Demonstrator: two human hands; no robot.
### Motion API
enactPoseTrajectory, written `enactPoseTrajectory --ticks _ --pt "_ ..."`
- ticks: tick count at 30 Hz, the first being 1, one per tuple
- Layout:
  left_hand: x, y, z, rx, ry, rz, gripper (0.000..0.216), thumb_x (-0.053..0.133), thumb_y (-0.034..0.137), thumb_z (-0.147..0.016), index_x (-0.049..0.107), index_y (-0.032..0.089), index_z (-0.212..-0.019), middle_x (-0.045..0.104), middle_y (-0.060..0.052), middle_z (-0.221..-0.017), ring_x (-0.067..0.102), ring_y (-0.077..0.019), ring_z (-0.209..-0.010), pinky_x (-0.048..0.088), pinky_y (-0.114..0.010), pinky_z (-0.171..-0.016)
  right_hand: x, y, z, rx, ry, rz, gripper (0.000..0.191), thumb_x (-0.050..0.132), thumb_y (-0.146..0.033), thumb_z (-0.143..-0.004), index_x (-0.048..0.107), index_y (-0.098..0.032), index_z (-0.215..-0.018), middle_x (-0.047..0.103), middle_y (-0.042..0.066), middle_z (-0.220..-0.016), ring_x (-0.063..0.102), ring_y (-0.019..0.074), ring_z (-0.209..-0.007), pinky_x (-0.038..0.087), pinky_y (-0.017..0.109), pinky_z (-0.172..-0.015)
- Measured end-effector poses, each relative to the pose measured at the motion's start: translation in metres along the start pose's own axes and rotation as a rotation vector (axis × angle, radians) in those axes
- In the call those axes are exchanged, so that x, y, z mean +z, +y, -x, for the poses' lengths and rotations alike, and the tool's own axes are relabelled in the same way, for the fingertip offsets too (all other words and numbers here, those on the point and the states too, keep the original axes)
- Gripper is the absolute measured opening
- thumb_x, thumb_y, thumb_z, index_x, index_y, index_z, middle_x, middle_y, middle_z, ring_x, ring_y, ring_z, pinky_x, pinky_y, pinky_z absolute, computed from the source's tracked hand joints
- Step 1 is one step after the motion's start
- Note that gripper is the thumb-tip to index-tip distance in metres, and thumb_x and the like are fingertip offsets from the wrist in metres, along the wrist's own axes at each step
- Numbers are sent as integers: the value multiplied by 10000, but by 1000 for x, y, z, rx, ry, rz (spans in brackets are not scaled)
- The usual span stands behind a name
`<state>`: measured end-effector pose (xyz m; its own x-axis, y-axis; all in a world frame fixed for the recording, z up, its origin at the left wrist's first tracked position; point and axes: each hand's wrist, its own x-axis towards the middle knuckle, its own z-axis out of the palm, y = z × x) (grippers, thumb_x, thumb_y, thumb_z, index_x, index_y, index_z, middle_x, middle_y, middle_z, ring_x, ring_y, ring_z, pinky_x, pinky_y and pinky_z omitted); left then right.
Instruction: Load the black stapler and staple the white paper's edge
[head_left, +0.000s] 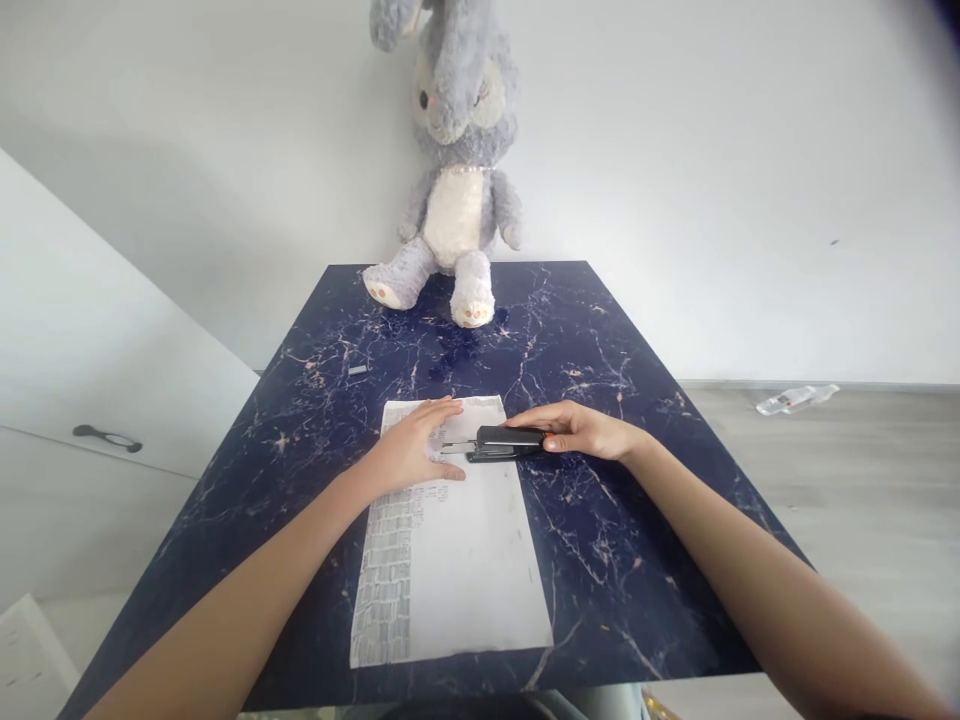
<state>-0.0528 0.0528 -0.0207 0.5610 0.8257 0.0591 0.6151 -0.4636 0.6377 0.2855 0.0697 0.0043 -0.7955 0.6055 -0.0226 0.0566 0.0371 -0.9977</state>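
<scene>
A black stapler (510, 444) lies over the upper right part of a paper sheet (480, 560), with a thin metal piece (457, 447) sticking out of its left end. My right hand (581, 430) is closed around the stapler's right end, thumb in front and fingers behind. On the sheet's upper left, my left hand (416, 445) has its thumb and fingers spread apart around the metal piece; whether it touches that piece I cannot tell. Printed text blocks run down the sheet's left side, and the rest is mostly white.
A small grey strip that looks like staples (358, 370) lies on the dark blue marbled table (615, 560), left of the sheet. A grey plush rabbit (457, 200) sits at the far edge against the wall. A clear plastic bottle (795, 399) lies on the floor at right.
</scene>
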Motion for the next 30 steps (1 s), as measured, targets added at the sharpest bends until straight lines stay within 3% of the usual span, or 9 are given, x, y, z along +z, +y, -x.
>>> enactPoseTrajectory --ticks 3,6,9,11,15,19,25,27,30 --pt "-1 4 -1 59 6 21 1007 909 601 -656 499 294 -1524 424 -121 -1632 325 -391 -1538 216 -623 -1268 12 -5 0 -60 45 259 639 833 -380 -840 624 -258 -1431 675 78 -1379 666 276 -1241 552 454 -1056" --pt "-6 13 0 110 136 148 849 811 616 -791 511 277 -1508 406 -114 -1644 318 -364 -1544 171 -591 -1292 34 -7 -4 -63 218 520 429 764 -292 -905 693 -252 -1326 756 42 -1202 747 228 -1018 611 364 -903" --pt "-8 18 0 36 373 437 504 545 538 -1025 557 256 -1442 506 -124 -1564 454 -308 -1468 325 -523 -1243 60 -4 -11 -162 527 690 336 691 -224 -954 695 -223 -1290 766 58 -1168 756 226 -985 620 339 -842" --pt "-7 18 -2 -26 394 661 440 511 524 -1046 591 221 -1355 628 -139 -1414 627 -286 -1284 472 -489 -1131 72 -4 -14 -345 671 895 371 596 -140 -991 656 -212 -1350 737 85 -1258 717 245 -1143 593 378 -950" --pt "-1 18 -6 -77 203 918 432 683 531 -949 614 175 -1184 749 -116 -1084 735 -223 -862 621 -388 -796 80 -8 -13 -648 579 1460 462 523 -20 -998 614 -189 -1419 668 91 -1389 617 237 -1322 453 436 -1147" --pt "2 19 -7 -106 195 928 392 745 506 -909 670 154 -1065 750 -90 -982 718 -201 -884 608 -321 -787 78 -13 -12 -706 469 1710 370 597 -86 -1015 649 -157 -1374 642 90 -1422 608 227 -1329 418 412 -1176" --pt "0 17 -7 -119 254 943 388 702 519 -935 677 137 -997 740 -92 -946 712 -186 -798 618 -339 -772 77 -9 -15 -644 510 1540 459 544 -80 -1025 599 -245 -1451 671 66 -1389 624 230 -1305 463 424 -1135" --pt "-4 14 -7 -120 370 903 373 673 511 -953 664 144 -1016 734 -93 -955 710 -188 -768 627 -360 -752 76 -7 -16 -572 648 1300 465 530 -83 -1007 623 -269 -1423 706 68 -1330 662 259 -1243 509 463 -1078" --pt "-12 10 -5 -110 683 704 333 595 482 -1003 661 163 -1069 710 -64 -915 676 -161 -690 612 -328 -686 75 -4 -18 -344 819 840 354 638 -174 -943 705 -245 -1283 753 79 -1201 730 290 -1064 594 468 -929"
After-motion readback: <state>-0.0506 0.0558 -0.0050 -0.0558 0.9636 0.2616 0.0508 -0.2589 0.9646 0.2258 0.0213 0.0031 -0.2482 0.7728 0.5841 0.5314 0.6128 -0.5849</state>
